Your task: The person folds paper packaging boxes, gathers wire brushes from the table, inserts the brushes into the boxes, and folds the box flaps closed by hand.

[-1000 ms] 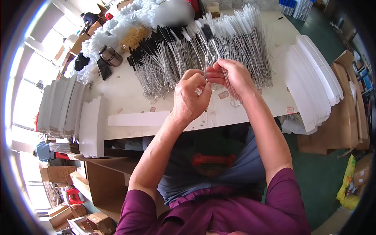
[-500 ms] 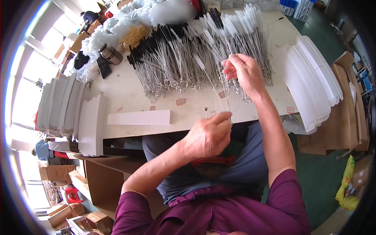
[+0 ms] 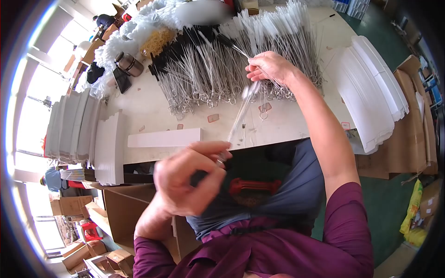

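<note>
My left hand (image 3: 187,178), blurred by motion, is closed on the ring ends of thin wire brushes (image 3: 238,121) near the table's front edge. Their pale bristle heads point up toward my right hand and are smeared, so their number is unclear. Fingers of my right hand (image 3: 270,68) pinch the wire shaft of a black-bristled brush (image 3: 226,41); more wire shafts run out below the palm. Just behind that hand lies a wide pile of wire brushes: white-bristled ones (image 3: 278,32) on the right, black-bristled ones (image 3: 174,53) on the left, ring ends facing me.
A flat white box (image 3: 165,138) lies at the table's front. Folded white cartons stand in stacks at left (image 3: 69,125) and right (image 3: 366,97). A metal flask (image 3: 130,64), a phone (image 3: 122,80), yellow strands (image 3: 159,41) and clear plastic bags (image 3: 113,48) sit at the back left.
My left hand has moved left and toward me, drawing the wire brushes with it. My right hand has shifted slightly left and away, and its black-bristled brush now tilts further left.
</note>
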The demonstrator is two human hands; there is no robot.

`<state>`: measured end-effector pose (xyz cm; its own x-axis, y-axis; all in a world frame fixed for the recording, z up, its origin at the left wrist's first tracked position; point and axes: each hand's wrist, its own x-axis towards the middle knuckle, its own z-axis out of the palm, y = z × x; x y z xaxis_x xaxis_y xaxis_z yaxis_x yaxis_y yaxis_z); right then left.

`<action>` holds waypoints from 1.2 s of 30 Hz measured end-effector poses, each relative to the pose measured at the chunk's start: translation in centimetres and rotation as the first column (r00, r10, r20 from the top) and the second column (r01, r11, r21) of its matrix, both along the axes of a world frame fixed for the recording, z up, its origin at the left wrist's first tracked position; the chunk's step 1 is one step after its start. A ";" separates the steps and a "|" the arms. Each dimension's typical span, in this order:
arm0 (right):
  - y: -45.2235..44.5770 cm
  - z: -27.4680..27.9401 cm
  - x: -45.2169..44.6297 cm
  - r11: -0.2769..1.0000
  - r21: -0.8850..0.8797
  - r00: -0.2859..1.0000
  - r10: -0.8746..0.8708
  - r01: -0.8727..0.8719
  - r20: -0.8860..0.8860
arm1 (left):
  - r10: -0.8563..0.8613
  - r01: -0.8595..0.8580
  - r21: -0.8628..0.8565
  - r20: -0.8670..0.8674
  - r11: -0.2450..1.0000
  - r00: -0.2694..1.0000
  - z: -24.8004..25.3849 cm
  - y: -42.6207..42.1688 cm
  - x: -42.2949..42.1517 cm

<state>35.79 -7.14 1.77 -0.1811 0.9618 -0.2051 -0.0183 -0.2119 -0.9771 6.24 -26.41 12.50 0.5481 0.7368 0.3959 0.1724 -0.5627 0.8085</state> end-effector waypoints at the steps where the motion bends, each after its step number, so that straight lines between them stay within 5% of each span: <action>1: 0.3 -0.2 -0.1 1.000 -0.008 0.999 0.001 0.000 0.038 | 0.058 -0.056 -0.059 0.046 0.997 0.997 0.8 0.4 -0.4; 3: 0.3 -0.3 0.1 1.000 -0.001 0.999 -0.018 0.018 0.033 | 0.142 -0.076 -0.231 0.288 0.970 0.947 2.1 1.0 -1.5; 5: 0.2 -1.0 0.3 0.999 -0.008 0.998 -0.044 0.044 -0.044 | 0.152 -0.100 -0.154 0.377 0.983 0.914 3.7 1.5 -3.5; 14: -4.2 1.1 -3.3 0.981 0.180 0.997 -0.072 0.074 -0.014 | 0.203 -0.067 -0.421 0.288 0.905 0.936 8.3 3.1 -5.2; 16: -7.0 1.6 -5.2 0.957 0.234 0.896 0.248 -0.169 -0.368 | 0.201 -0.071 -0.452 0.247 0.889 0.948 8.1 3.7 -4.4; 19: -10.7 2.3 -9.2 0.910 0.306 0.840 0.386 -0.280 -0.380 | 0.107 0.095 -0.492 0.365 0.865 0.925 7.4 5.7 -3.8; 25: -14.7 0.9 -9.0 0.887 0.027 0.758 0.411 -0.462 -0.506 | 0.172 0.000 -0.516 0.285 0.856 0.943 3.3 9.2 -5.6; 36: -20.3 -2.3 -8.9 0.939 -0.172 0.923 0.238 -0.299 -0.303 | 0.340 -0.227 -0.525 0.128 0.820 0.932 -4.6 10.9 -7.0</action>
